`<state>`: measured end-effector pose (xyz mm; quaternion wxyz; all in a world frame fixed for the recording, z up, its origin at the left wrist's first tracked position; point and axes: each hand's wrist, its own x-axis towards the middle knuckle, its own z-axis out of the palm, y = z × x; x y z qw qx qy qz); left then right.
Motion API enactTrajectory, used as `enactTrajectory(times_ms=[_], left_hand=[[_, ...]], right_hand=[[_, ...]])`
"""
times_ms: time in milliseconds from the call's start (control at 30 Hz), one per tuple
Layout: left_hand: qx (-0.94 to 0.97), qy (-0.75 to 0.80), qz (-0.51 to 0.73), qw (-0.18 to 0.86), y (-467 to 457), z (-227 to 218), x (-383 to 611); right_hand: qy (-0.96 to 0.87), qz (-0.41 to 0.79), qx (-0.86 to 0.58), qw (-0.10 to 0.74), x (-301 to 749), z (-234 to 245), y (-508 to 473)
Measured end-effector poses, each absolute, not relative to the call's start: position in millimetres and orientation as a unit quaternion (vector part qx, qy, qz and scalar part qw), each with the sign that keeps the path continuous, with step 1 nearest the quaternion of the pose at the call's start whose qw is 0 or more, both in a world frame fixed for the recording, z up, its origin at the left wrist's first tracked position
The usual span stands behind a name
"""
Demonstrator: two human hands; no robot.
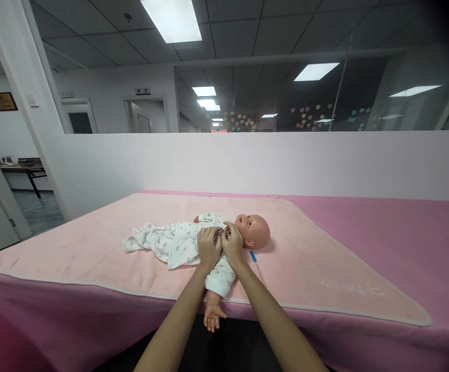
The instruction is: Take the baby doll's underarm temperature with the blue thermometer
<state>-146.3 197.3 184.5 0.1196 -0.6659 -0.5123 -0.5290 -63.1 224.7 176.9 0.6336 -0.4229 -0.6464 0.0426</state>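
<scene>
A baby doll [258, 231] lies on its back, its head to the right, dressed in a white patterned outfit [181, 240]. My left hand [209, 245] rests on the doll's upper chest, fingers bent onto the cloth. Close beside it, at the collar, my right hand [232, 243] is closed in a pinch below the doll's chin. Both hands seem to grip the front of the top, though the fingers partly hide the cloth between them. One doll arm [213, 310] sticks out under my wrists and hangs over the near edge.
A thin stick with a blue end [253, 257] lies right of my right forearm. Under the doll is a peach mat [325, 268] with a pale border, over a pink cover [402, 232]. A white low wall [266, 163] with glass above stands behind.
</scene>
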Motion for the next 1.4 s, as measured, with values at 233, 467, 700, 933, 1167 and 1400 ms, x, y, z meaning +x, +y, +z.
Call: enactTrajectory(times_ms=[233, 467, 700, 933, 1167, 1400], left_hand=[[-0.671, -0.513, -0.52, 0.127, 197, 185, -147], [-0.675, -0.511, -0.519, 0.118, 196, 185, -147], [-0.635, -0.54, -0.533, 0.141, 195, 184, -147], [-0.59, -0.577, -0.542, 0.159, 194, 184, -149], [-0.589, -0.58, -0.544, 0.145, 189, 186, -148], [-0.581, -0.597, -0.529, 0.159, 185, 184, -172]], right_hand=[[-0.639, 0.015, -0.455, 0.62, -65, 176, 222], [-0.659, 0.042, -0.436, 0.611, -60, 177, 224], [-0.656, 0.05, -0.44, 0.612, -60, 177, 222], [-0.66, 0.032, -0.436, 0.611, -61, 174, 224], [-0.655, 0.043, -0.428, 0.622, -61, 173, 225], [-0.651, 0.046, -0.423, 0.628, -60, 178, 218]])
